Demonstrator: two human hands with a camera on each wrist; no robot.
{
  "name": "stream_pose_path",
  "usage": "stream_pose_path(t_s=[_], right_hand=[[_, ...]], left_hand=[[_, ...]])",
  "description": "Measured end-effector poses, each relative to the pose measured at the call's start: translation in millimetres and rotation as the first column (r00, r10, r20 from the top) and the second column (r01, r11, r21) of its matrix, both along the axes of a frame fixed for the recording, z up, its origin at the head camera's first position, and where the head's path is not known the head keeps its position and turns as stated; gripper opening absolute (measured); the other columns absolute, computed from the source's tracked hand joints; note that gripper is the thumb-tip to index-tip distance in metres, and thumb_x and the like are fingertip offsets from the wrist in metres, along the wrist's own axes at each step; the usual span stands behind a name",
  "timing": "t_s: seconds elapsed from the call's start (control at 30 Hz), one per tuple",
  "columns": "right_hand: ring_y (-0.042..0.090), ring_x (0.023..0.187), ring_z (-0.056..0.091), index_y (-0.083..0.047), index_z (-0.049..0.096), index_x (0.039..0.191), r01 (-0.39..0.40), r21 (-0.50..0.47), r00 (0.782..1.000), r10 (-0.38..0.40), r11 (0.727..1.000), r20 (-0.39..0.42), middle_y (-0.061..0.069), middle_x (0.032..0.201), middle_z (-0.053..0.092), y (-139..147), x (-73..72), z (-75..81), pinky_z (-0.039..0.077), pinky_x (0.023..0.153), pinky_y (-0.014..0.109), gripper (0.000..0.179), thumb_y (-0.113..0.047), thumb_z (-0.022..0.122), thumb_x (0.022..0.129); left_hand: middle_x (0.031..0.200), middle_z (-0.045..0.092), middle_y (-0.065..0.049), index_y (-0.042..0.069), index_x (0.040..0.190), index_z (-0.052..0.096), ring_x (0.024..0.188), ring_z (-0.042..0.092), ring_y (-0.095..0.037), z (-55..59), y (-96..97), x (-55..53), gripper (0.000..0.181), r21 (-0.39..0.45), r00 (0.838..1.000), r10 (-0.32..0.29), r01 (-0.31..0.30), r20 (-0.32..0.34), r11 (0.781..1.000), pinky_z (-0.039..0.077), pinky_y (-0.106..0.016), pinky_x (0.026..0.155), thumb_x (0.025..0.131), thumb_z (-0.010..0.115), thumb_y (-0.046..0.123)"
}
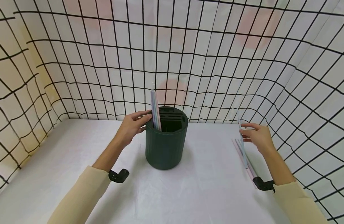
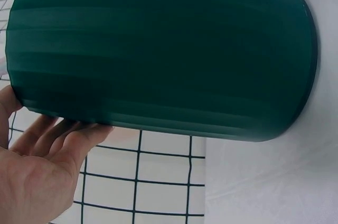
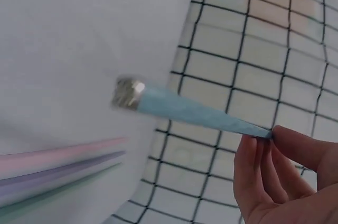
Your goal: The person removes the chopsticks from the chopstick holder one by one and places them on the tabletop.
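A dark green utensil holder [image 1: 166,149] with a slotted top stands upright on the white table. Several pastel chopsticks [image 1: 155,110] lean in its left side. My left hand [image 1: 132,126] holds the holder's left side at the rim, fingers bent against the wall [image 2: 158,49]. Off to the right, my right hand [image 1: 257,137] pinches a light blue chopstick [image 3: 185,110] between thumb and fingers. Its silver-coloured end [image 3: 128,93] points down towards the table. Beneath it lie pink [image 3: 63,154], purple [image 3: 58,176] and green [image 3: 58,195] chopsticks, partly hidden in the head view.
Black wire grid panels [image 1: 172,53] with white sheeting behind them enclose the table at the back and both sides. White cloth [image 1: 166,199] covers the tabletop. A black wrist camera mount sits on the left wrist [image 1: 118,176] and another on the right [image 1: 262,184].
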State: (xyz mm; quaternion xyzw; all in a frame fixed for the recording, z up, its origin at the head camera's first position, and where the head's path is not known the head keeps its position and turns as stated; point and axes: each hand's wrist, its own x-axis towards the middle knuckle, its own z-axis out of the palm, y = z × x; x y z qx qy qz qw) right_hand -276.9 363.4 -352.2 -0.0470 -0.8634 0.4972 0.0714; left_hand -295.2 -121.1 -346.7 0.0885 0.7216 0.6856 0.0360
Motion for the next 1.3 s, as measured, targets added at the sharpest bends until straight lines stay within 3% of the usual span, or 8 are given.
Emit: stream_pose_path(t_s=[0.17,0.37,0.57,0.8,1.3], right_hand=[[0.008,0.080,0.073,0.007,0.057,0.138,0.006,0.081,0.995,-0.014,0.997,0.096,0.003,0.102,0.075,22,3.9,-32.8,0.064,0.073,0.024,0.049,-0.021,0.066,0.100],[0.014,0.082,0.072,0.009,0.057,0.137,0.004,0.051,0.981,-0.014,0.999,0.194,0.000,0.095,0.075,34,2.5,-63.8,0.064,0.073,0.027,0.050,-0.017,0.069,0.097],[0.014,0.074,0.070,0.012,0.058,0.133,0.014,0.073,0.965,-0.032,0.997,0.260,0.002,0.086,0.074,36,1.9,-81.8,0.063,0.066,0.026,0.047,-0.010,0.070,0.094],[0.012,0.070,0.066,0.013,0.060,0.130,0.005,0.109,0.957,-0.037,0.994,0.287,0.001,0.083,0.072,38,1.0,-92.4,0.062,0.063,0.025,0.045,-0.009,0.070,0.093],[0.013,0.071,0.064,0.014,0.061,0.127,-0.017,0.141,0.955,-0.025,0.990,0.296,0.007,0.086,0.070,32,-1.0,-94.4,0.062,0.062,0.028,0.042,-0.011,0.068,0.094]], left_hand=[[0.141,0.061,-0.012,0.015,0.143,0.060,0.127,0.063,-0.028,0.3,3.6,-1.1,0.047,-0.012,1.000,-0.003,0.003,-0.005,1.000,0.054,-0.042,0.105,0.100,0.067,0.033],[0.142,0.061,-0.012,0.015,0.143,0.060,0.127,0.062,-0.028,0.3,1.5,-0.8,0.048,-0.016,1.000,0.008,-0.008,-0.004,1.000,0.054,-0.043,0.105,0.100,0.067,0.032],[0.142,0.060,-0.012,0.015,0.142,0.061,0.127,0.062,-0.028,0.6,2.9,-1.2,0.046,-0.003,1.000,0.003,-0.003,-0.003,1.000,0.053,-0.043,0.105,0.100,0.067,0.032],[0.142,0.060,-0.012,0.015,0.142,0.061,0.127,0.063,-0.028,-0.2,3.1,-1.2,0.045,-0.008,1.000,0.010,-0.010,0.002,1.000,0.053,-0.043,0.106,0.100,0.067,0.032],[0.140,0.062,-0.011,0.015,0.141,0.062,0.126,0.063,-0.027,-0.8,0.4,-0.7,0.045,-0.015,1.000,0.023,-0.023,0.007,1.000,0.054,-0.043,0.106,0.100,0.067,0.032]])
